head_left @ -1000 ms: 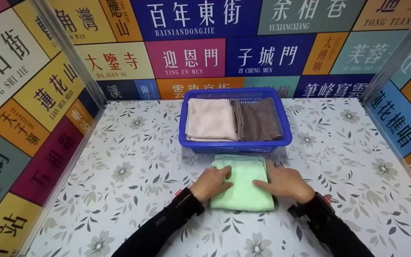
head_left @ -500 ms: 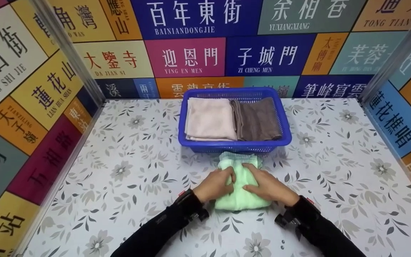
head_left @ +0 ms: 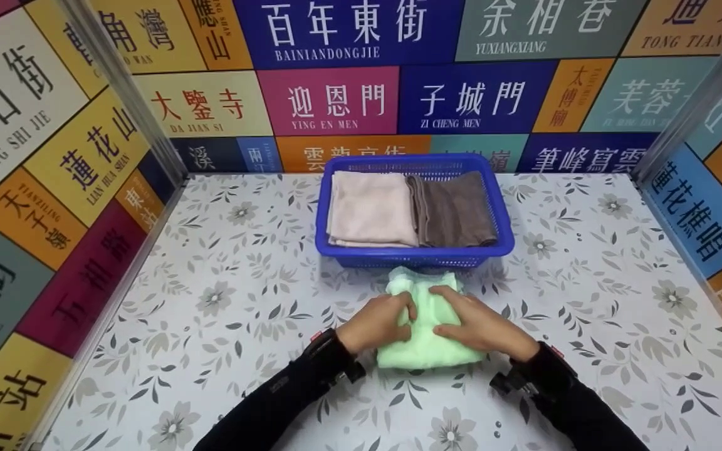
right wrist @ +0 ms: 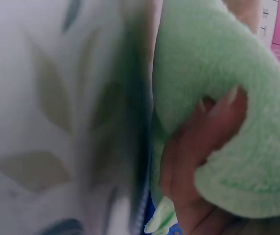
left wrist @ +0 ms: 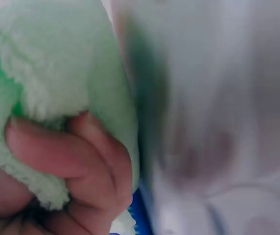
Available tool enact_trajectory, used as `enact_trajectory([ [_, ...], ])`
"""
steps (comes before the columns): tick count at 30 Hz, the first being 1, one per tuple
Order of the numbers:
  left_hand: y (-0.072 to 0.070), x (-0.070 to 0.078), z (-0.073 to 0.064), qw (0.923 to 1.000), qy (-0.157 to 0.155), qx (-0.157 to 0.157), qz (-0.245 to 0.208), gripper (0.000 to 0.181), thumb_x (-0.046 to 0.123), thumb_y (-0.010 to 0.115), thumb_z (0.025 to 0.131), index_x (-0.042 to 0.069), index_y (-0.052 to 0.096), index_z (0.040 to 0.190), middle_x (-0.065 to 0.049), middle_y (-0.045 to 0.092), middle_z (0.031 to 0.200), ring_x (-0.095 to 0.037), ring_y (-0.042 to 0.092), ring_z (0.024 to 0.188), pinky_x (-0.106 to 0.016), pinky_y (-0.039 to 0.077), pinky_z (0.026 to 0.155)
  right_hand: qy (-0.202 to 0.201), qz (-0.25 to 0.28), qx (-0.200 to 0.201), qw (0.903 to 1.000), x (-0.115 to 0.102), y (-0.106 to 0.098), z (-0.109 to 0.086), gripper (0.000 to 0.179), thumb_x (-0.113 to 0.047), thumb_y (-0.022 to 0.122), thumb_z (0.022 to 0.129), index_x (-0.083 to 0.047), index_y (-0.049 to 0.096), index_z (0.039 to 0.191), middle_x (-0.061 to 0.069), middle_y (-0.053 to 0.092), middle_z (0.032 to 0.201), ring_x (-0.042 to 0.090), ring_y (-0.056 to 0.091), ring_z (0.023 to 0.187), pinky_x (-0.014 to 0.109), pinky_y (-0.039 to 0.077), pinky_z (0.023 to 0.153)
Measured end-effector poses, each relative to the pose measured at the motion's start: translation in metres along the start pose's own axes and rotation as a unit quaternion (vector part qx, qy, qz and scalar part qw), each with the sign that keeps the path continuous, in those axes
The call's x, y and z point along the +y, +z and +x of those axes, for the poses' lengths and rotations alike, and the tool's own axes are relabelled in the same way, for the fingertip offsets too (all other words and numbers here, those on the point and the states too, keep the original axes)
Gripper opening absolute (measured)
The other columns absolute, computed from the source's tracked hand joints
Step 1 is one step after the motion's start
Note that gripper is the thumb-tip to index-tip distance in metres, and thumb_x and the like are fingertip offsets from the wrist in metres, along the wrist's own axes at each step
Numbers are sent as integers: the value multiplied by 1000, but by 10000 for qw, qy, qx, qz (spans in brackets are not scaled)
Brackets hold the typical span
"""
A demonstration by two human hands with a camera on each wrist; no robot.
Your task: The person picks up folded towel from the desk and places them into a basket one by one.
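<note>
A folded light-green towel (head_left: 427, 354) lies on the table in front of the basket, its upper part bunched between the two hands. My left hand (head_left: 375, 322) grips its left side, and in the left wrist view the curled fingers (left wrist: 57, 152) press into the fluffy fabric. From the other side my right hand (head_left: 486, 326) holds the towel, thumb on top. The right wrist view shows the fingers (right wrist: 203, 132) of that hand curled round the green towel (right wrist: 252, 127). The towel's underside is hidden.
Just behind the towel stands a blue plastic basket (head_left: 414, 252). Inside it a folded pale-pink towel (head_left: 370, 210) sits left of a folded brown towel (head_left: 458, 210). Walls with sign panels bound the flower-patterned table (head_left: 210, 351) at the back and sides.
A second ago the green towel lay flat and wider. My right hand has moved left and squeezed it inward, so its top is now narrower and creased. The basket stays put.
</note>
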State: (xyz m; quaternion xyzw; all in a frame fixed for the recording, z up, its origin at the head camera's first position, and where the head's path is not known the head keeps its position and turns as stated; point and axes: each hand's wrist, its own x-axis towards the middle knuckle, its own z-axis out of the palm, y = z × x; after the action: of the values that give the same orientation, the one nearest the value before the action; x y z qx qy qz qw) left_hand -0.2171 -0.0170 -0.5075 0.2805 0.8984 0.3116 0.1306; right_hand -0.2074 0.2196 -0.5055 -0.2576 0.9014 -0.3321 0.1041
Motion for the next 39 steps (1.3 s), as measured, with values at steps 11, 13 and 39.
enact_trajectory([
  [11,-20,33,-6,9975,528,458,45,27,4,76,83,15,62,103,-2,65,89,-13,55,81,-22,46,68,-389,-113,352,9986,-19,-41,-14,63,-22,78,92,-6,51,147,20,63,139,34,63,115,53,51,96],
  [13,-26,38,-4,9963,587,621,20,27,5,76,83,15,62,104,-3,67,92,-14,58,85,-22,48,70,-403,-181,500,9978,-25,-50,-16,63,-23,78,92,-7,51,147,19,63,140,33,63,116,53,50,96],
  [39,-56,56,62,9847,533,1661,-7,25,6,73,90,14,65,111,-7,68,104,-18,60,91,-27,50,75,-263,-442,1526,9869,-18,-102,10,37,-9,76,93,-13,73,129,12,72,131,37,66,113,53,48,97],
])
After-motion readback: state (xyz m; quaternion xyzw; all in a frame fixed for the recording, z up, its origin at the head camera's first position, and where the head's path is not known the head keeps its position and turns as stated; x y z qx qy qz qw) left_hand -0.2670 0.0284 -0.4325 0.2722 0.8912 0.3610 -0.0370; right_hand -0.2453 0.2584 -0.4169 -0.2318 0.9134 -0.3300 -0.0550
